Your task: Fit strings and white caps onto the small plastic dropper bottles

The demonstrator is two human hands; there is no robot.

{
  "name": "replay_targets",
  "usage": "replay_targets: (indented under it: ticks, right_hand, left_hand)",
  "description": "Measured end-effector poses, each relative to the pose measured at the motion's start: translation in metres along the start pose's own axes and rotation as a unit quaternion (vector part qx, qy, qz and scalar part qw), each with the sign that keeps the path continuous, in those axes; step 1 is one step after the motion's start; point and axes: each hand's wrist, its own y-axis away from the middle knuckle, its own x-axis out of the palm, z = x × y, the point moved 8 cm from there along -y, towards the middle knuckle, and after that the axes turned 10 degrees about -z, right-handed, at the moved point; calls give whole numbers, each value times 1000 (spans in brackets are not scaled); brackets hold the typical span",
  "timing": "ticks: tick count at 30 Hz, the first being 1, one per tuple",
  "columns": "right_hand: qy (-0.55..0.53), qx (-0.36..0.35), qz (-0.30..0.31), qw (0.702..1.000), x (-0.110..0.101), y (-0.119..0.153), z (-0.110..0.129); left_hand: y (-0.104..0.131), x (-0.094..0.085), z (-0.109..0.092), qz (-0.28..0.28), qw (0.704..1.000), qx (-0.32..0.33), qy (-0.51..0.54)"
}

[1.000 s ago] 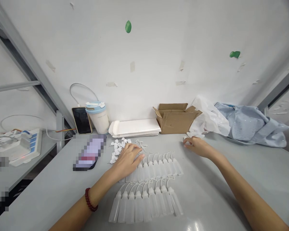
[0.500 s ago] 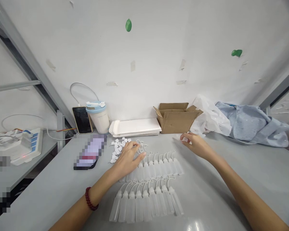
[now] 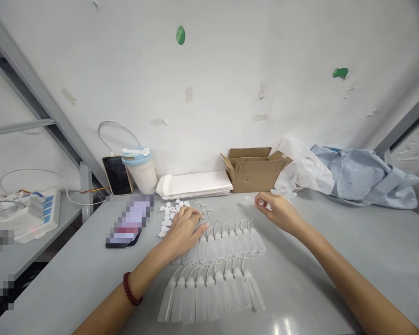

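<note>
Nearest us on the grey counter [image 3: 300, 284], a front row of bottles [image 3: 201, 300] lies side by side, narrow and translucent, with slim curved tubes [image 3: 185, 266] arching away from their necks. Just beyond, we see a matching back row of bottles [image 3: 218, 249], its left end partly covered by the left hand [image 3: 184, 231]. The fingers there are loosely spread, thumb apart from the rest, with nothing visibly gripped; what lies under the palm we cannot tell.

Across from it, the right hand [image 3: 278, 210] hangs over the counter with its fingers curled together, apparently pinching a pale translucent piece [image 3: 250, 198] too blurred for us to identify.

We judge the bottles to be light, smooth plastic, a little slippery and likely to give under a squeeze; the middle of the body looks the sound place to take hold, as the tubes seem thin and easily bent.

Past the left fingertips sit small white caps [image 3: 167, 216], with loose tubes [image 3: 206, 209] beside them. Farther back, against the wall, we find a lidded cup [image 3: 143, 174], a flat white stack [image 3: 195, 184], an open cardboard box [image 3: 254, 177] and a crumpled plastic bag [image 3: 300, 167].
</note>
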Motion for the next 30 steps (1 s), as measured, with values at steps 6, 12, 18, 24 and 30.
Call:
replay_targets:
  ticks: [6, 12, 18, 24, 30]
  right_hand:
    - [-33, -2, -14, 999, -1, 0, 1]
    - [-171, -5, 16, 985, 6, 6, 20]
    - [-316, 19, 81, 945, 19, 15, 45]
    - [-332, 13, 98, 938, 23, 17, 50]
    - [-327, 2, 112, 938, 26, 21, 56]
  left_hand:
    - [-2, -4, -2, -21, 1000, -3, 14]
    - [0, -19, -18, -62, 996, 23, 61]
    - [7, -22, -45, -50, 991, 84, 88]
    - [11, -22, -59, -32, 988, 109, 106]
    - [14, -20, -67, -14, 987, 112, 117]
